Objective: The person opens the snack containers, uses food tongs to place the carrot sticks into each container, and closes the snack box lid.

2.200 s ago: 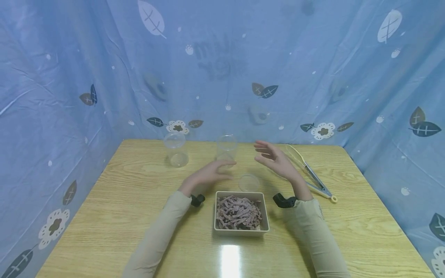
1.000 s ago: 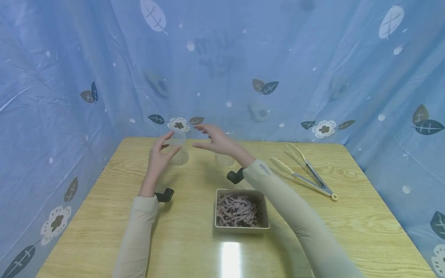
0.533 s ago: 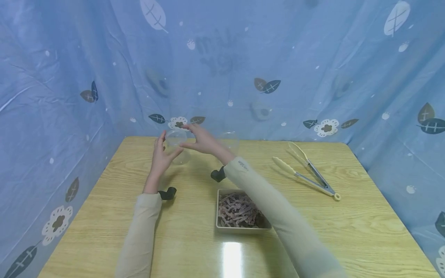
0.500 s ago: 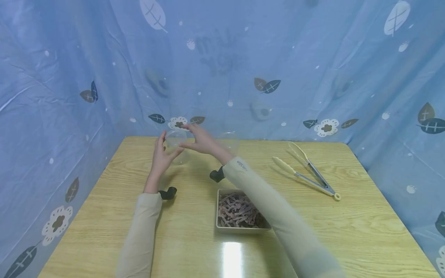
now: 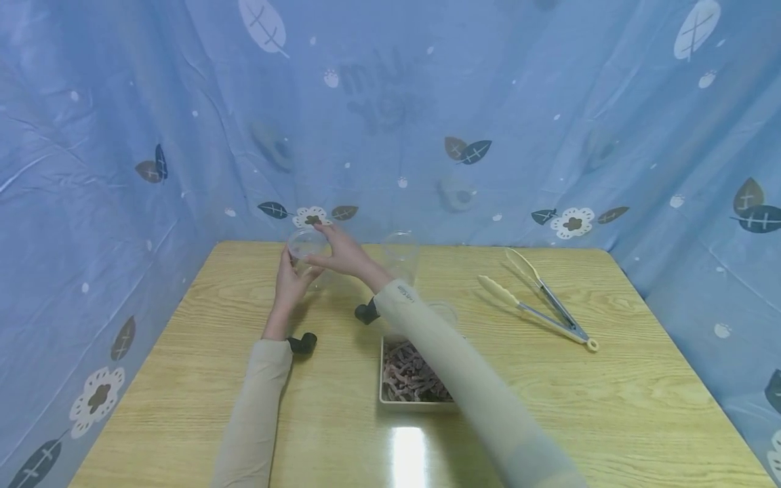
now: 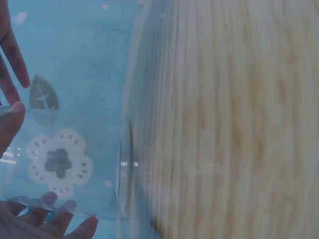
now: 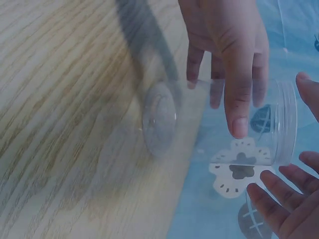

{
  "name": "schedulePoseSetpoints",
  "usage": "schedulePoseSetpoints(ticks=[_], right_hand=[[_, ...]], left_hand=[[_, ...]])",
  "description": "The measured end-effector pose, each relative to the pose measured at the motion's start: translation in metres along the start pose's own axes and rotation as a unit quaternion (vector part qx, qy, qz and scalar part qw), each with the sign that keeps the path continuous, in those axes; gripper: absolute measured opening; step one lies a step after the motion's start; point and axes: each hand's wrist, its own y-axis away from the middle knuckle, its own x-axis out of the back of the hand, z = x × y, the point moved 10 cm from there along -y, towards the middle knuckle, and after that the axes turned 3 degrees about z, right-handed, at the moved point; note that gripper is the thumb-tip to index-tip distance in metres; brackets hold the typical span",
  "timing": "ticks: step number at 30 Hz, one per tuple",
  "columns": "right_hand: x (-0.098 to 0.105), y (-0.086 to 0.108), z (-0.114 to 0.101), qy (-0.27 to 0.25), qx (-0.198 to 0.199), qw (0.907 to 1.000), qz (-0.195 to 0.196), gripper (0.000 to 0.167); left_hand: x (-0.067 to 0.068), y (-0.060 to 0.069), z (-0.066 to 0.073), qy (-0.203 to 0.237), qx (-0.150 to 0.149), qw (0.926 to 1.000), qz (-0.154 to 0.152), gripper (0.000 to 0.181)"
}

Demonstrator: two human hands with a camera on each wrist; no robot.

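Observation:
My left hand (image 5: 291,281) holds a clear plastic jar (image 5: 307,244) at the back left, its thumb and fingers curled round the jar's wall. In the right wrist view the jar (image 7: 229,119) shows a ridged rim, and the left hand (image 7: 234,55) comes over it from above. My right hand (image 5: 346,254) is beside the rim, thumb and fingers spread around it; whether they touch it I cannot tell. Through the jar's wall, the left wrist view shows the left hand's fingertips (image 6: 62,211).
Another clear jar (image 5: 401,256) stands to the right. A clear round lid (image 5: 444,312) lies behind a box (image 5: 417,407) of greyish-pink strips, partly covered by the right sleeve. Tongs (image 5: 552,322) lie spread at the right. A patterned blue curtain (image 5: 390,135) hangs behind the table.
Both hands have moved from the middle to the left jar. The left hand has closed round its wall, and the right arm has swung across the box to the rim.

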Motion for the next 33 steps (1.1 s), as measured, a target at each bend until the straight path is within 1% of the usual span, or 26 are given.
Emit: schedulePoseSetpoints(ticks=[4, 7, 11, 16, 18, 22, 24, 27, 30, 33], right_hand=[[0.002, 0.002, 0.000, 0.005, -0.016, 0.9999, 0.001, 0.086], [0.005, 0.004, 0.000, 0.005, -0.027, 0.9996, 0.006, 0.088], [0.009, 0.009, 0.000, 0.004, -0.028, 0.9995, 0.016, 0.087], [0.012, 0.012, -0.002, -0.014, -0.022, 0.9992, 0.030, 0.091], [0.014, 0.013, -0.004, -0.020, -0.018, 0.9991, 0.033, 0.092], [0.024, 0.019, -0.008, -0.036, -0.011, 0.9982, 0.048, 0.092], [0.030, 0.023, -0.009, -0.045, -0.010, 0.9975, 0.054, 0.091], [0.040, 0.031, -0.009, -0.063, -0.011, 0.9961, 0.061, 0.091], [0.047, 0.038, -0.008, -0.075, -0.012, 0.9952, 0.063, 0.090], [0.056, 0.046, -0.009, -0.080, -0.010, 0.9945, 0.066, 0.090]], left_hand=[[0.001, 0.000, 0.002, -0.013, -0.001, 0.9999, 0.010, 0.090], [0.002, 0.001, 0.007, -0.017, -0.004, 0.9998, 0.014, 0.086], [0.002, 0.003, 0.018, -0.018, -0.013, 0.9995, 0.022, 0.084], [0.005, 0.007, 0.033, -0.032, -0.029, 0.9984, 0.037, 0.082], [0.006, 0.009, 0.039, -0.032, -0.033, 0.9981, 0.042, 0.080], [0.005, 0.014, 0.053, -0.025, -0.039, 0.9978, 0.047, 0.080], [0.004, 0.018, 0.061, -0.019, -0.043, 0.9978, 0.046, 0.081], [0.000, 0.023, 0.074, -0.016, -0.050, 0.9979, 0.038, 0.082], [-0.006, 0.028, 0.084, -0.023, -0.054, 0.9979, 0.025, 0.083], [-0.011, 0.034, 0.093, -0.024, -0.054, 0.9980, 0.020, 0.086]])
